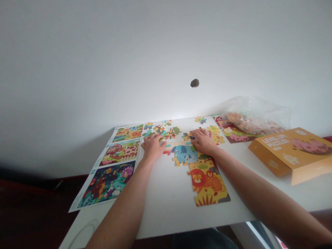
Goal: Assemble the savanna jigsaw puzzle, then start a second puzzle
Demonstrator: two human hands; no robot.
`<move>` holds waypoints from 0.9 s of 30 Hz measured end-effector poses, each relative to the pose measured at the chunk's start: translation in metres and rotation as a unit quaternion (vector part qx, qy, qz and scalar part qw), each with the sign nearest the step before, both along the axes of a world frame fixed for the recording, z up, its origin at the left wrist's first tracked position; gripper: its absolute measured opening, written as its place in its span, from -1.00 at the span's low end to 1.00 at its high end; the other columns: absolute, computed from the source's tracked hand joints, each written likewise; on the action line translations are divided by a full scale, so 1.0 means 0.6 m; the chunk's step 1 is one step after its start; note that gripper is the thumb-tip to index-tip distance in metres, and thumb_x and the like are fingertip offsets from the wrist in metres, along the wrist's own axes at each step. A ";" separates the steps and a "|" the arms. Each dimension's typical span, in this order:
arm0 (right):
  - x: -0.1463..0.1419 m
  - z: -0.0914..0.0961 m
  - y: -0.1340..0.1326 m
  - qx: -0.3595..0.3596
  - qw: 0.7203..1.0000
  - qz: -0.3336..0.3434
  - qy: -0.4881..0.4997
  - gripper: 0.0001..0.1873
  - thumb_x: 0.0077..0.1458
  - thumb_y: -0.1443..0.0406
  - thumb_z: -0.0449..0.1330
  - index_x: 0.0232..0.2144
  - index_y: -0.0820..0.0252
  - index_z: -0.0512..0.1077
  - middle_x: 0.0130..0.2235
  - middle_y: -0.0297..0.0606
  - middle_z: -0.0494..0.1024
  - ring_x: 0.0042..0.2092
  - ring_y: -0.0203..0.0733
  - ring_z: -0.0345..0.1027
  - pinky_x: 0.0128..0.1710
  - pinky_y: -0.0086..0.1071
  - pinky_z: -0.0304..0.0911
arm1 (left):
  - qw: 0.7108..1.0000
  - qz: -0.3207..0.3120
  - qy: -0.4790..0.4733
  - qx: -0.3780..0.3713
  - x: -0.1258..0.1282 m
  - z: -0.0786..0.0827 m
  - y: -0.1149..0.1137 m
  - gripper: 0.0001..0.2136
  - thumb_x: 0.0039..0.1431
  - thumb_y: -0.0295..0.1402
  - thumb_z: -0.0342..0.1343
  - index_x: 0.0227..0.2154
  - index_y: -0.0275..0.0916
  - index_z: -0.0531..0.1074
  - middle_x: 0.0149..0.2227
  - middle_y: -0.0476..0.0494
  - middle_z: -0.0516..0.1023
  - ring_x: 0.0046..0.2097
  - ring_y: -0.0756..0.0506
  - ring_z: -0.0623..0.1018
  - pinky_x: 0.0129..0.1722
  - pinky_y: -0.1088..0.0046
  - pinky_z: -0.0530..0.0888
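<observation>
A partly joined jigsaw puzzle lies on the white table, with lions (207,180) at its near end and blue elephants (184,154) farther up. My left hand (153,147) rests at the left of the elephant section, palm down and fingers spread, close to loose puzzle pieces (166,132). On the other side, my right hand (204,141) lies palm down over the top right of the puzzle, fingers stretched over more yellow pieces (215,135). Nothing shows in the grasp of either hand. The pieces beneath the fingers are partly hidden.
A reference sheet with three pictures (119,152) lies along the left edge. To the right stand an orange puzzle box (293,148) and a clear plastic bag of pieces (249,117) over a farm picture (237,137). Behind the table rises a white wall with a hole (194,83).
</observation>
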State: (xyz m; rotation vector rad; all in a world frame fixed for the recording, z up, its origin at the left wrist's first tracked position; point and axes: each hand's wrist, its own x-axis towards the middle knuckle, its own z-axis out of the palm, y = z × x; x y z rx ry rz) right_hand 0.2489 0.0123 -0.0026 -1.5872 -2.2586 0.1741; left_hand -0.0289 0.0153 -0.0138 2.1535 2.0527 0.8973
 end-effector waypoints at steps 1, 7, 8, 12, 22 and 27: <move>0.000 0.000 0.000 0.000 1.000 -0.001 0.002 -0.48 0.26 0.15 0.01 0.24 0.08 0.26 0.26 -0.07 0.32 0.28 0.21 0.03 0.22 0.35 -0.23 | 1.000 -0.005 -0.002 0.012 -0.002 -0.003 0.002 -0.72 0.11 -0.18 0.20 -0.12 -0.06 0.58 0.07 -0.18 0.51 0.10 -0.42 0.32 0.06 -0.11 0.31; 0.001 0.004 0.000 0.024 0.999 0.002 0.028 -0.45 0.19 0.18 0.08 0.22 0.06 0.28 0.22 -0.09 0.35 0.24 0.19 0.07 0.23 0.25 -0.17 | 1.000 -0.017 0.020 0.007 0.006 0.006 -0.005 -0.75 0.14 -0.24 0.18 -0.12 0.03 0.60 0.10 -0.13 0.49 0.12 -0.42 0.31 0.05 -0.12 0.30; 0.001 0.005 -0.001 0.032 0.999 0.003 0.033 -0.45 0.18 0.19 0.10 0.22 0.07 0.28 0.21 -0.09 0.36 0.22 0.17 0.10 0.24 0.21 -0.15 | 0.999 -0.033 0.032 0.000 0.011 0.010 -0.008 -0.76 0.16 -0.26 0.16 -0.13 0.07 0.61 0.13 -0.10 0.47 0.13 -0.43 0.30 0.06 -0.14 0.28; 0.000 0.006 -0.001 0.055 0.997 0.010 0.047 -0.46 0.15 0.23 0.12 0.19 0.07 0.31 0.19 -0.11 0.37 0.17 0.10 0.17 0.24 0.07 -0.10 | 0.991 -0.114 0.067 -0.024 0.027 0.017 -0.015 -0.74 0.23 -0.25 0.09 -0.09 0.17 0.58 0.22 0.03 0.40 0.23 -0.48 0.18 0.12 -0.24 0.15; 0.001 -0.002 0.002 0.052 0.998 0.000 0.034 -0.51 0.18 0.19 0.12 0.16 0.02 0.35 0.24 -0.15 0.32 0.21 0.13 0.11 0.22 0.09 -0.10 | 0.981 -0.172 0.073 -0.054 0.041 0.021 -0.019 -0.62 0.31 -0.29 -0.05 0.12 0.16 0.43 0.23 0.07 0.42 0.28 -0.37 0.18 0.23 -0.20 -0.02; 0.000 -0.001 0.002 0.053 0.998 0.006 0.031 -0.52 0.18 0.21 0.12 0.16 0.01 0.36 0.24 -0.16 0.33 0.20 0.14 0.12 0.22 0.10 -0.10 | 0.986 -0.140 0.085 -0.042 0.043 0.020 -0.018 -0.64 0.28 -0.29 -0.02 0.09 0.07 0.47 0.22 0.05 0.42 0.22 -0.37 0.24 0.21 -0.11 0.07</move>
